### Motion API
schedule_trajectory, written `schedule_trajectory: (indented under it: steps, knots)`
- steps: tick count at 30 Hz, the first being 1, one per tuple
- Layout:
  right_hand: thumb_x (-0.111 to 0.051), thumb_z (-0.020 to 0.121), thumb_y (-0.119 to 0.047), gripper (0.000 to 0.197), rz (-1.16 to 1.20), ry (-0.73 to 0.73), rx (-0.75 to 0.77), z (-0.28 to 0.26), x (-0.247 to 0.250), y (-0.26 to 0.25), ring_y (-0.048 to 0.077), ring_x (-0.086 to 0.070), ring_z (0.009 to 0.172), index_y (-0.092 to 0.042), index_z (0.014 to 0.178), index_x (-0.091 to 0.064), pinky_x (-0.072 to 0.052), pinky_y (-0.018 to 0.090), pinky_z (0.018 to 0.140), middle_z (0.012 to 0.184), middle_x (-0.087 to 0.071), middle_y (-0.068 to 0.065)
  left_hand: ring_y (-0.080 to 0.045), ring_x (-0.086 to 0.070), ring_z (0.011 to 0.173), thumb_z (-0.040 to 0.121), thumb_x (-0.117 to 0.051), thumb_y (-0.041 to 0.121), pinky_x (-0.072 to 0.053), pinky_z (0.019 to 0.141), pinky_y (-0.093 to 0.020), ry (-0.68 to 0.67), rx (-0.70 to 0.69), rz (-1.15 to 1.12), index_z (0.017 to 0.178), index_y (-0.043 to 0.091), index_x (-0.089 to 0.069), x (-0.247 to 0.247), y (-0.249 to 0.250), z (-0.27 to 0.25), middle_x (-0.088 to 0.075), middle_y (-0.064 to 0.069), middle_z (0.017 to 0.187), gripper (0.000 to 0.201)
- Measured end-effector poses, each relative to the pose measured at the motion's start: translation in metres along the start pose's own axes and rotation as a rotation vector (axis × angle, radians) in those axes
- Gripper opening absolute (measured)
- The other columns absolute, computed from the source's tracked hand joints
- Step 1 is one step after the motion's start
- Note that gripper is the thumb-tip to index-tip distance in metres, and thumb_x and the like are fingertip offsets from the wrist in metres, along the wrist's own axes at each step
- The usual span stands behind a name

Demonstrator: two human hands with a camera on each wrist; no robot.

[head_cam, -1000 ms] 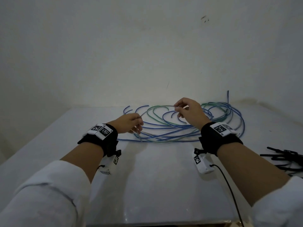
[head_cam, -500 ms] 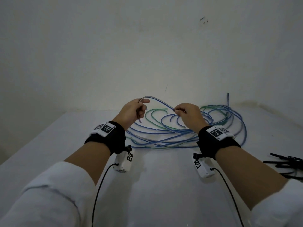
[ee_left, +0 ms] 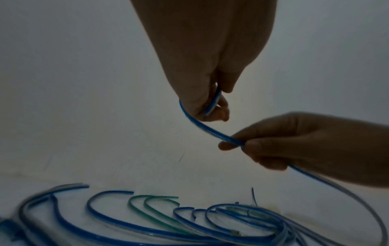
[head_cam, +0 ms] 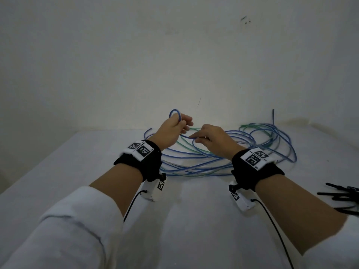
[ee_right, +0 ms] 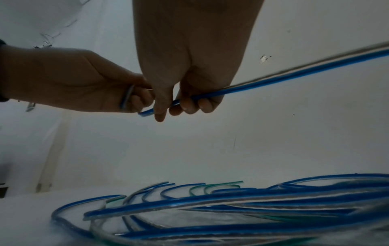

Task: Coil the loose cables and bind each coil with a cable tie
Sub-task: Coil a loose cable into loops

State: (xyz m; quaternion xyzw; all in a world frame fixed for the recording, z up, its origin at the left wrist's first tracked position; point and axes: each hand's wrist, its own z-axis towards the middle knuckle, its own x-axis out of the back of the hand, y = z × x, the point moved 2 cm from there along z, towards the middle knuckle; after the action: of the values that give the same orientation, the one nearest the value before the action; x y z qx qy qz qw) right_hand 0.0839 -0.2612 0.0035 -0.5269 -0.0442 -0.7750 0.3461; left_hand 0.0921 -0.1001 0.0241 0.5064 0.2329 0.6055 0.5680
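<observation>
A tangle of blue and green cables lies on the white table by the back wall. My left hand is raised above the pile and pinches the end of one blue cable, which curls in a small loop over its fingers. My right hand pinches the same blue cable a short way along; from there it runs down to the pile. The left wrist view shows both pinches, left hand above, right hand lower right. The right wrist view shows the cable trailing off right.
A bunch of black cable ties lies at the table's right edge. White wrist camera units and their black leads hang under both wrists. A pale wall rises just behind the cables. Bare table surface lies in front of the pile.
Both hands have lifted the blue cable's end off the pile. My left hand has risen and bent the end into a small loop, and my right hand has moved closer to it.
</observation>
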Motion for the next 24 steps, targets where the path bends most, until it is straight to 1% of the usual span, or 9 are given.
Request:
schedule_trajectory:
  steps: [3,7,9,11,13,15,17,21,24]
  knots:
    - [-0.064,0.083,-0.007,0.014,0.153,0.046,-0.026,-0.004,0.003,-0.004,0.007,-0.046,0.063,-0.012,0.096,-0.064,-0.035,0.012,0.06,0.072,-0.052,-0.005,-0.018,-0.058,0.092,0.098,-0.033,0.001,-0.048,0.086,-0.024,-0.06,-0.017,0.181,0.112,-0.003,-0.053,-0.002,-0.005,-0.005,-0.06,-0.01,0.102,0.025]
    - [-0.064,0.078,-0.003,0.013,0.135,0.025,-0.002,-0.009,0.001,-0.007,0.007,-0.049,0.064,-0.011,0.088,-0.061,-0.037,0.009,0.059,0.077,-0.058,0.0,-0.018,-0.061,0.083,0.099,-0.035,0.007,-0.049,0.077,-0.018,-0.137,0.036,0.352,0.107,0.0,-0.054,0.0,-0.006,-0.014,-0.066,-0.013,0.099,0.022]
    - [-0.067,0.079,-0.007,0.007,0.083,0.047,0.026,-0.01,0.003,-0.009,0.012,-0.052,0.068,-0.009,0.086,-0.064,-0.04,0.017,0.064,0.079,-0.061,0.002,-0.018,-0.061,0.077,0.098,-0.036,0.009,-0.049,0.075,-0.02,-0.177,0.058,0.422,0.101,0.001,-0.055,0.002,-0.007,-0.018,-0.068,-0.016,0.097,0.021]
    - [-0.067,0.081,-0.011,0.005,0.034,0.118,0.057,-0.011,0.007,-0.009,0.017,-0.055,0.072,-0.009,0.085,-0.067,-0.045,0.029,0.069,0.08,-0.063,0.005,-0.016,-0.06,0.071,0.098,-0.035,0.008,-0.05,0.07,-0.018,-0.189,0.092,0.383,0.094,0.001,-0.056,0.005,-0.007,-0.022,-0.068,-0.018,0.091,0.022]
    - [-0.066,0.082,-0.014,0.007,-0.01,0.2,0.089,-0.011,0.01,-0.009,0.021,-0.059,0.075,-0.011,0.086,-0.07,-0.047,0.038,0.071,0.08,-0.064,0.005,-0.004,-0.057,0.061,0.098,-0.034,0.009,-0.046,0.059,-0.01,-0.2,0.113,0.363,0.093,0.0,-0.058,0.008,-0.006,-0.024,-0.064,-0.01,0.081,0.026]
    - [-0.064,0.083,-0.016,0.01,-0.029,0.241,0.117,-0.01,0.013,-0.011,0.023,-0.059,0.075,-0.012,0.088,-0.072,-0.045,0.036,0.069,0.082,-0.062,0.006,0.001,-0.052,0.053,0.1,-0.034,0.013,-0.04,0.053,-0.007,-0.207,0.107,0.346,0.092,0.003,-0.06,0.01,-0.002,-0.027,-0.057,-0.002,0.07,0.03]
    - [-0.063,0.084,-0.014,0.013,-0.011,0.233,0.147,-0.006,0.015,-0.018,0.022,-0.057,0.073,-0.011,0.092,-0.073,-0.042,0.031,0.067,0.082,-0.059,0.008,-0.004,-0.045,0.052,0.101,-0.033,0.019,-0.037,0.052,-0.011,-0.207,0.095,0.314,0.09,0.005,-0.062,0.011,0.001,-0.028,-0.049,-0.001,0.064,0.034]
    - [-0.056,0.087,-0.022,0.019,0.009,0.148,0.18,0.002,0.018,-0.027,0.017,-0.053,0.074,-0.014,0.096,-0.072,-0.044,0.04,0.07,0.082,-0.059,0.007,-0.008,-0.038,0.048,0.102,-0.029,0.024,-0.035,0.05,-0.016,-0.199,0.106,0.127,0.084,0.004,-0.06,0.014,0.006,-0.032,-0.041,-0.004,0.061,0.041]
    - [-0.056,0.089,-0.021,0.019,0.057,0.116,0.171,0.004,0.018,-0.029,0.014,-0.05,0.074,-0.012,0.097,-0.071,-0.043,0.039,0.072,0.081,-0.059,0.006,-0.006,-0.034,0.043,0.102,-0.028,0.027,-0.03,0.044,-0.014,-0.207,0.138,0.062,0.079,0.008,-0.059,0.016,0.01,-0.034,-0.038,-0.001,0.058,0.044]
